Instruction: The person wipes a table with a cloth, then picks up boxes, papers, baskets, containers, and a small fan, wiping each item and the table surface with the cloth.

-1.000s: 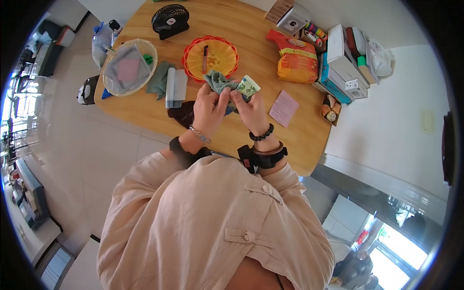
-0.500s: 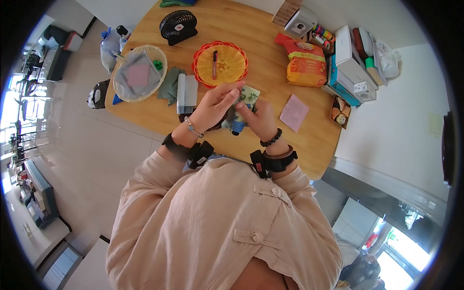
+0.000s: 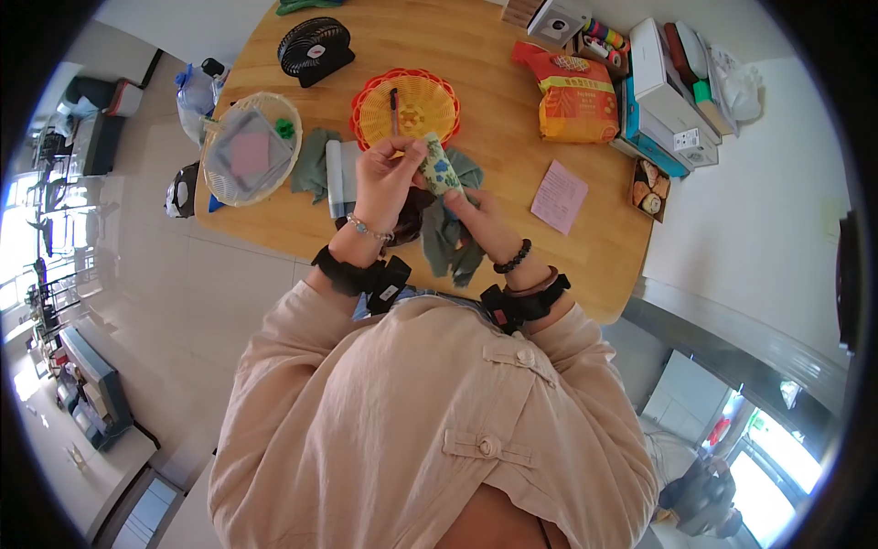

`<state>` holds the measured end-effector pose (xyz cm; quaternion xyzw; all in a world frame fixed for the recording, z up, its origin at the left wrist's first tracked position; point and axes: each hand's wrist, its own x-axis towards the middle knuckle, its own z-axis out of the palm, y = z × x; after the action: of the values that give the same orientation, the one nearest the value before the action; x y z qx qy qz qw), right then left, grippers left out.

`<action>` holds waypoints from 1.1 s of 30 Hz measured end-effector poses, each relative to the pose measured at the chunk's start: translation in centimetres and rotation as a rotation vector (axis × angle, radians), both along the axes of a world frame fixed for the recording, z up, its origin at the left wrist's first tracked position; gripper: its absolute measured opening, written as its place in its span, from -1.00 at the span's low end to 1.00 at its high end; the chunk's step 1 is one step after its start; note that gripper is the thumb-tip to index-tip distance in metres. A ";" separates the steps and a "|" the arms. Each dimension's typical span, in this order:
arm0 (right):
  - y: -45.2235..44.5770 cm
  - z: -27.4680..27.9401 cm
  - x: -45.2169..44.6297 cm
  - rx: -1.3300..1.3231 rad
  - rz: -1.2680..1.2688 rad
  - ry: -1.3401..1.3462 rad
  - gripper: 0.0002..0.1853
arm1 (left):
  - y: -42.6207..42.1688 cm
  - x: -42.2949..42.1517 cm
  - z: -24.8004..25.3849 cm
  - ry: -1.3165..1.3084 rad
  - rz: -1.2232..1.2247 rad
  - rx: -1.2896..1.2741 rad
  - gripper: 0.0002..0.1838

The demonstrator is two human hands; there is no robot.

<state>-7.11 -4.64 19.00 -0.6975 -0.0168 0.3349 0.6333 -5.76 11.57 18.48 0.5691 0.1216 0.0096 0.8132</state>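
Observation:
Between both hands is a green and white tube with a blue flower pattern. My left hand pinches its upper end between thumb and fingers. Around its lower end my right hand is closed, and a grey-green cloth hangs from that hand over the table's front edge. Just beyond the hands sits a yellow and red woven basket with a dark pen in it. A dark brown item lies partly hidden under my left hand.
On the wooden table are a black fan, a cream basket with a plastic container, another green cloth, a roll, an orange bag, a pink paper, and boxes along the right wall.
The tube has turned upright and moved up between my hands, its flower pattern now in view. The cloth, bunched in the hands earlier, now hangs down from my right hand.

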 end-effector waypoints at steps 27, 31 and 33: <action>-18.8 -18.5 1.5 -1.085 -0.704 -0.001 -0.34 | 6.2 3.4 -12.3 0.403 0.453 0.176 -0.84; -17.9 -17.6 1.3 -1.044 -0.661 -0.028 -0.56 | 6.7 1.3 -12.2 0.454 0.448 0.118 -0.86; -18.0 -18.5 1.2 -1.010 -0.649 -0.058 -0.57 | 6.8 0.8 -11.9 0.474 0.430 0.074 -0.85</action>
<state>-5.87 -22.68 0.51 -0.8904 0.3410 0.0716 0.2929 -4.98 18.34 6.61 0.5460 0.4245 0.0530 0.7203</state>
